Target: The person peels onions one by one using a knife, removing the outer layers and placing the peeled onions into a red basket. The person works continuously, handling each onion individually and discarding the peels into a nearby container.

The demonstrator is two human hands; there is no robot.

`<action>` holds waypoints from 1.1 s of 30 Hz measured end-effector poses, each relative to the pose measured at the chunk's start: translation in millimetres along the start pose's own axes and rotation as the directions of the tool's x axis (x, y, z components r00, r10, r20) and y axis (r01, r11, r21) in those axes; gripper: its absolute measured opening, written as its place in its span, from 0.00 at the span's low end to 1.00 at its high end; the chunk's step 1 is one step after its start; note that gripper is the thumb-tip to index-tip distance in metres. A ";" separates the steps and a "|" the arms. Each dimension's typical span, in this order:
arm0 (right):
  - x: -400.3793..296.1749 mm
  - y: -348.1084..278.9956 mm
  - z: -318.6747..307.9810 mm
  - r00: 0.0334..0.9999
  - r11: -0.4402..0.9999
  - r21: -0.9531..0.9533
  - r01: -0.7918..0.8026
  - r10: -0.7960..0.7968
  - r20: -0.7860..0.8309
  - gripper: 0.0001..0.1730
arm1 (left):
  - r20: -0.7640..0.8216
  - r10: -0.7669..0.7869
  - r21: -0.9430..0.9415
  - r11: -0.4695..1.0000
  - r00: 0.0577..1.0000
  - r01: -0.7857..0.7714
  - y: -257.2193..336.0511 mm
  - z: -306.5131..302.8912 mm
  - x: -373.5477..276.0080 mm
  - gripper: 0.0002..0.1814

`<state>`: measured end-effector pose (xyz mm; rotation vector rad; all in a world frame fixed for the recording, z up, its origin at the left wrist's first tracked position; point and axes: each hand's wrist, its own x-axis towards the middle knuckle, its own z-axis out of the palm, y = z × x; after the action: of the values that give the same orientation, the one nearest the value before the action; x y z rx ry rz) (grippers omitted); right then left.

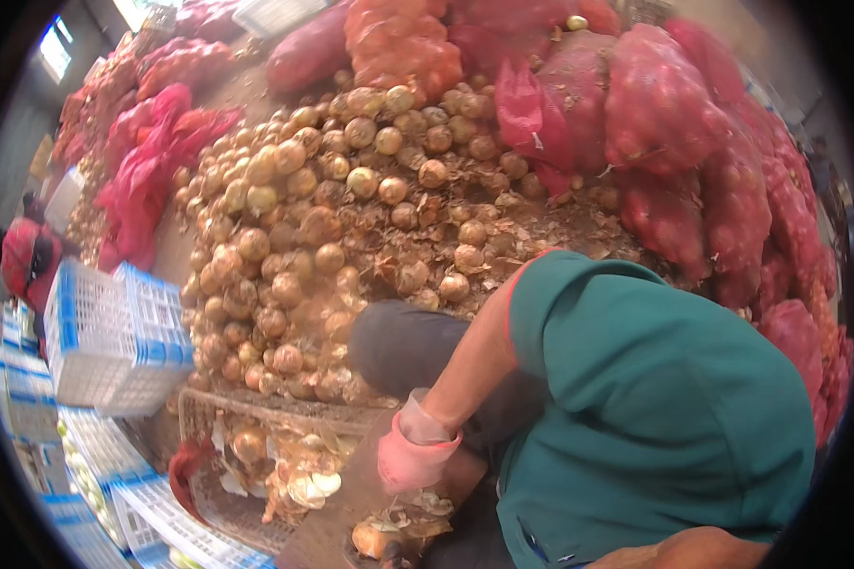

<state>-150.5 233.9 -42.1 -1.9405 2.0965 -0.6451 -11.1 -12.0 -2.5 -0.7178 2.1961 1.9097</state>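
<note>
My right hand [418, 455], in a glove with a pink cuff, reaches down over a brown board [327, 508] by my lap. Its fingers blend into papery onion skins, so their grip is unclear. Just below it sits a yellow onion [371, 539] with loose skin around it. A dark tip [393, 552], perhaps a gloved finger, touches that onion at the bottom edge. My left arm shows at the lower right, but most of the left hand is out of frame. Beside the board, a mesh-sided crate [285, 404] holds skins, peeled pieces and an onion [249, 444].
A large heap of onions [285, 284] spreads ahead of my knee [398, 341]. Full red mesh sacks [662, 99] stack up behind it. White and blue plastic crates [99, 334] stand at left, some holding peeled onions [85, 476]. A person in red [25, 256] is farther left.
</note>
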 end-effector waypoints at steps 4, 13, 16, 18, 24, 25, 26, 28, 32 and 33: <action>-25.7 1.3 -9.2 0.992 0.997 -0.017 -0.075 0.073 -0.105 0.12 | -0.022 0.030 0.043 0.999 0.999 -0.029 1.8 14.1 4.1 0.35; -31.5 -28.6 -88.6 0.911 0.819 0.406 -0.406 0.326 0.253 0.28 | -0.120 0.003 -0.095 0.995 0.993 -0.014 -2.5 28.4 -15.5 0.36; -32.3 -35.8 -78.8 0.857 0.724 0.467 -0.507 0.367 0.361 0.28 | -0.233 0.023 -0.034 0.999 0.972 -0.032 8.4 53.3 -5.7 0.30; -34.2 -47.9 -53.0 0.888 0.778 0.430 -0.459 0.421 0.185 0.27 | -0.292 0.023 -0.012 1.000 0.956 -0.028 1.4 45.5 -1.3 0.36; -38.8 -62.4 -44.2 0.897 0.798 0.433 -0.420 0.436 0.066 0.26 | -0.368 0.108 0.005 0.993 0.923 -0.114 -9.8 41.5 -9.1 0.43; -39.4 -64.4 -46.1 0.890 0.788 0.433 -0.437 0.449 0.082 0.25 | -0.377 0.109 0.018 0.994 0.920 -0.110 -9.3 42.2 -9.9 0.42; -38.4 -65.8 -46.0 0.886 0.783 0.432 -0.448 0.454 0.095 0.26 | -0.386 0.119 0.108 0.991 0.915 -0.084 -9.0 40.8 -11.3 0.42; -38.8 -64.9 -46.9 0.873 0.773 0.419 -0.477 0.473 0.122 0.26 | -0.386 0.104 0.075 0.994 0.917 -0.081 -8.6 45.2 -9.2 0.42; -36.2 -68.7 -45.5 0.852 0.747 0.421 -0.515 0.500 0.155 0.26 | -0.390 0.092 0.060 0.995 0.916 -0.074 -9.1 47.1 -6.8 0.41; -36.3 -69.7 -45.7 0.848 0.747 0.413 -0.522 0.506 0.157 0.26 | -0.406 0.084 0.086 0.995 0.910 -0.053 -7.5 48.4 -6.1 0.41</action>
<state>-104.4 275.0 24.7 -1.0504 2.0881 -0.8530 -12.1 35.6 -15.6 -1.1312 2.5466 1.8304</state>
